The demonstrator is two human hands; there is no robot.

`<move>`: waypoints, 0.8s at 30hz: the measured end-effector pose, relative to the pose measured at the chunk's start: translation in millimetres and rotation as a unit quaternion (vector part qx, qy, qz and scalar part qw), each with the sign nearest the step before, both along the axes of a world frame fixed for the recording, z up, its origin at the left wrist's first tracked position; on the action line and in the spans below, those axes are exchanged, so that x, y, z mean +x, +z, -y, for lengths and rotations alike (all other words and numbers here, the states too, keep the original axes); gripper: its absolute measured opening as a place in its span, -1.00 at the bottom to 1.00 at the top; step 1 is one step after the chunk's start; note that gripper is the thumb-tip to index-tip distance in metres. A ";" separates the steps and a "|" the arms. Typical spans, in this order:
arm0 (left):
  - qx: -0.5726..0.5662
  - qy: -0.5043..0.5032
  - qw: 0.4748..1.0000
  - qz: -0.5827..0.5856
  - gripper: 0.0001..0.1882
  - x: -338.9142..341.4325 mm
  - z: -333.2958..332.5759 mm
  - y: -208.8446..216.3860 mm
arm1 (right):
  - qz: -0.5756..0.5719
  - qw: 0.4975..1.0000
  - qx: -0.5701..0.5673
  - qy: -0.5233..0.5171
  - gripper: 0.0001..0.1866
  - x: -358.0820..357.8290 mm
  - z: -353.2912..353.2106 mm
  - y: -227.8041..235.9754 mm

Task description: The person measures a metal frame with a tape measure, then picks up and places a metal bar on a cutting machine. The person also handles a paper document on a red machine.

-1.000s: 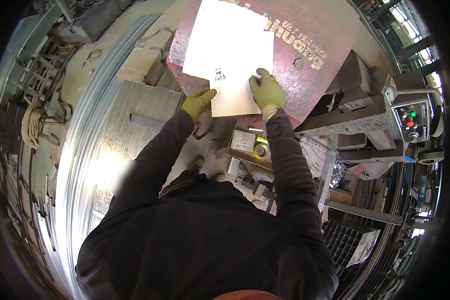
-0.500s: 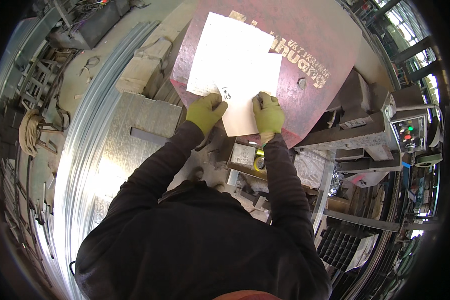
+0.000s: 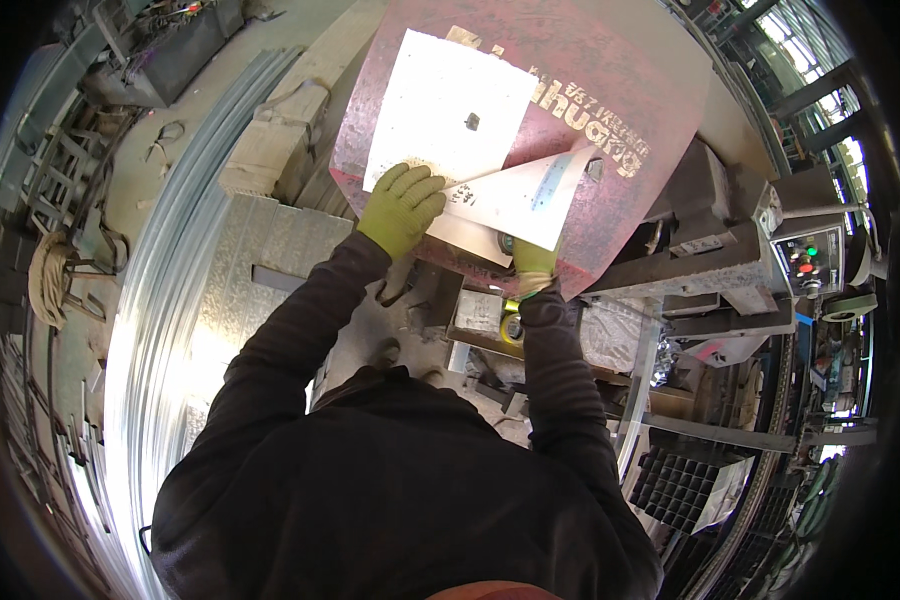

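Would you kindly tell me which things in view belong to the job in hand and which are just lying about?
Seemingly in use:
white sheet, partly under the left hand
turned-up paper, partly hiding the right hand
red surface beneath

Apparently lying about:
yellow roll
long metal bars
black gridded object

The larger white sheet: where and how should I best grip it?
Probably pinch the sheet at its upper left corner, coming from the left: it lies flat, that corner is uncovered, and the left hand covers part of its lower edge.
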State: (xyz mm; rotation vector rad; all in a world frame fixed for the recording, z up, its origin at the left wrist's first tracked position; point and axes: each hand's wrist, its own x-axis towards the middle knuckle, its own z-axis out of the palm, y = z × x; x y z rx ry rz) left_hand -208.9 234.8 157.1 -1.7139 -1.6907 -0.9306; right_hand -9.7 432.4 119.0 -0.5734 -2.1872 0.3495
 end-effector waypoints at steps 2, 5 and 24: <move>-0.008 -0.005 1.000 0.000 -0.74 -3.5 0.4 0.5 | 0.093 0.995 0.012 -0.027 -0.74 7.4 -0.6 -2.6; -0.001 -0.008 1.000 0.015 -0.73 -8.4 -2.3 4.3 | -0.010 0.992 -0.123 0.005 -0.74 3.2 12.0 15.0; -0.070 -0.057 0.978 0.189 -0.55 -62.9 -60.3 72.5 | -0.114 0.950 -0.290 0.013 -0.72 -46.1 16.1 80.4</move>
